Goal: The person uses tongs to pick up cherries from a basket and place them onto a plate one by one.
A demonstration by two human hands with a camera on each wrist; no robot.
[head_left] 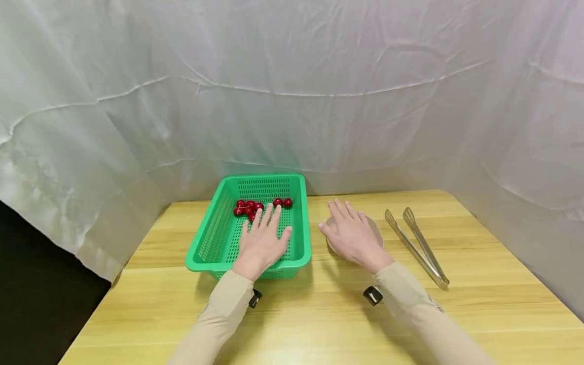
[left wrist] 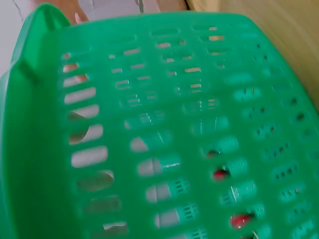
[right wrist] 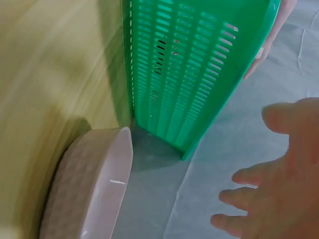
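Note:
My left hand (head_left: 261,244) is spread flat above the green basket (head_left: 304,238), palm down, holding nothing. Beneath and beyond its fingertips lie several red cherries (head_left: 249,210) on the basket floor; a pair sits apart toward the basket's back right. In the left wrist view, the slotted basket wall (left wrist: 149,99) fills most of the picture, with bits of red showing through. My right hand (head_left: 353,234), fingers straight and apart, hovers over a pale pinkish bowl (head_left: 376,234) and covers much of it. The right wrist view shows the bowl's textured side (right wrist: 75,179) beside the basket.
Metal tongs (head_left: 422,253) lie on the wooden table (head_left: 328,324) to the right of the bowl, arms spread, hinge toward me. Pale cloth (head_left: 292,126) hangs behind and along both sides of the table.

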